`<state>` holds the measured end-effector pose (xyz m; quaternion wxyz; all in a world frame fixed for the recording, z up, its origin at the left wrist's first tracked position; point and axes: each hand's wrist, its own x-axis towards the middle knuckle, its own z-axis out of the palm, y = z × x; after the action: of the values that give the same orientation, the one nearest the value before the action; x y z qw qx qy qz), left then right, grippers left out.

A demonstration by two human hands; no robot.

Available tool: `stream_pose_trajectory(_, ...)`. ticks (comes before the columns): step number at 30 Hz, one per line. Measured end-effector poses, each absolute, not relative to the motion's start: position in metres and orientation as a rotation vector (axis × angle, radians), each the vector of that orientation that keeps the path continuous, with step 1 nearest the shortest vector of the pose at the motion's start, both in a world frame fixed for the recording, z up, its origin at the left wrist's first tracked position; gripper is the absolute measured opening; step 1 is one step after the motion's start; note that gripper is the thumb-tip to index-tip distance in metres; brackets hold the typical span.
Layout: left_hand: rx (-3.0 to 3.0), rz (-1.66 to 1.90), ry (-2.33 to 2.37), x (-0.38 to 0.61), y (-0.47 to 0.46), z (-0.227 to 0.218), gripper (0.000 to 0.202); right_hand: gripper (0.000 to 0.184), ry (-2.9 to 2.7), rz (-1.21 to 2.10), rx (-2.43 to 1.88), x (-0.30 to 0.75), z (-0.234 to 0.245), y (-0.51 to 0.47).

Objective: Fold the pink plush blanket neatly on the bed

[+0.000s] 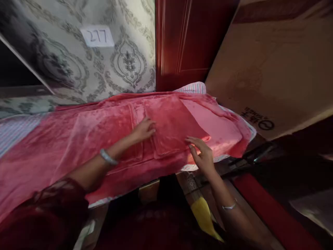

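A red plush cloth (174, 126), folded into a flat rectangle, lies on a larger pink-red plush blanket (220, 121). My left hand (144, 130) is at the left edge of the folded cloth, its fingers apart and nothing gripped. Close to the cloth's near right corner is my right hand (204, 154), thumb and fingers apart; whether its fingertips touch the cloth I cannot tell. To the left lies another flat, folded-looking red plush section (109, 133), partly behind my left forearm.
A striped sheet (23, 130) shows under the blanket. Behind stand a patterned wall with a paper marked 277 (97, 36) and a dark red wooden panel (179, 41). A large cardboard box (275, 69) stands at the right. Something yellow (204, 217) is below, near my right forearm.
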<state>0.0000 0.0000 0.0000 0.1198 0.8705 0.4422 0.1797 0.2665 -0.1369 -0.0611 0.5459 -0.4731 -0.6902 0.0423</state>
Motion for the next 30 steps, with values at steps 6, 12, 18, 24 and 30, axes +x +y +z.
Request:
stream_pose_trajectory(6, 2.691, 0.561, 0.945, -0.010, -0.080, -0.017, 0.035, 0.029, -1.283, 0.098, -1.333, 0.297, -0.082, -0.144)
stream_pose_trajectory(12, 2.788, 0.606, 0.973, -0.009, -0.088, -0.036, 0.027, 0.034, -1.217, 0.008, -1.385, 0.325, -0.090, -0.133)
stream_pose_trajectory(18, 2.902, 0.598, 0.933, -0.012, -0.087, -0.042, 0.036, 0.057, -1.277, 0.159, -1.535, 0.349, -0.098, -0.105)
stream_pose_trajectory(24, 2.976, 0.570, 0.947, -0.015, -0.086, -0.043, 0.037, 0.065, -1.417, 0.195, -1.734, 0.351, -0.090, -0.082)
stream_pose_trajectory(30, 3.076, 0.467, 0.980, -0.005, -0.090, -0.042, 0.032, 0.060, -1.359, 0.069, -1.787, 0.346, -0.092, -0.076)
